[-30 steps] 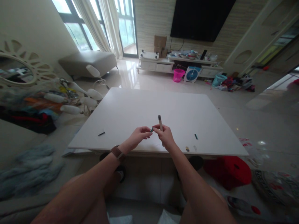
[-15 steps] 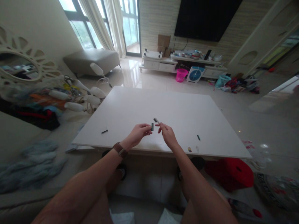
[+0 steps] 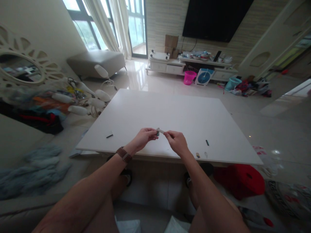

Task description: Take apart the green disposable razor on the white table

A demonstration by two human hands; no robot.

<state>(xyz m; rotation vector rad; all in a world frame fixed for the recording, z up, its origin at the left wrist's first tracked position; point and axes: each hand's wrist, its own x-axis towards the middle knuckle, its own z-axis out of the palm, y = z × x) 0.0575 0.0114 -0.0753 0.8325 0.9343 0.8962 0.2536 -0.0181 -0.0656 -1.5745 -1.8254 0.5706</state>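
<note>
Over the near edge of the white table (image 3: 165, 110), my left hand (image 3: 144, 136) pinches a small green circuit board (image 3: 157, 134) upright between thumb and fingers. A small brush (image 3: 160, 130) with a pale handle is gripped in my right hand (image 3: 177, 141). The brush's head lies across the top of the board and partly covers it; whether the bristles press on it I cannot tell. To the right on the tabletop lie a short dark strip (image 3: 207, 142), a small yellowish and dark piece (image 3: 198, 155) and a clear little item (image 3: 205, 155).
Another thin black strip (image 3: 109, 136) rests at the table's left. A red stool (image 3: 243, 181) stands by the right front corner. White lamp shades (image 3: 97, 103) crowd the left side, and a pink basket (image 3: 189, 77) is on the floor beyond.
My right hand has turned and brought the brush down and left, from above the board onto its upper part. My left hand stays almost still with the board.
</note>
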